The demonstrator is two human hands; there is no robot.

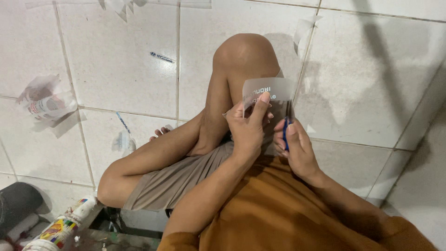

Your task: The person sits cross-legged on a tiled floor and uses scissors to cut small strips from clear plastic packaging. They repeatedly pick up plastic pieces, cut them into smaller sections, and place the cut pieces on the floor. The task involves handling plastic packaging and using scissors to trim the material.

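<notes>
My left hand (pixel 248 130) pinches a clear rectangular sticker sheet (pixel 272 93) with white lettering, above my knee (pixel 244 53). My right hand (pixel 297 146) grips a blue cutter (pixel 286 132) at its edge. Crumpled backing (pixel 46 102) lies on the floor (pixel 371 69).

sheet (pixel 268 90) between left hand (pixel 248 130) and right hand (pixel 297 146) | above raised knee (person seated) | bottle (pixel 60 230) on floor, far left

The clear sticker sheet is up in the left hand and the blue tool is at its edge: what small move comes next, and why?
Probably ease the blue tool a little further along the right edge of the clear sheet. The right hand holds it right at that edge, while the left hand pinches the sheet from the other side, thumb on its face, so it looks steadied.
</notes>
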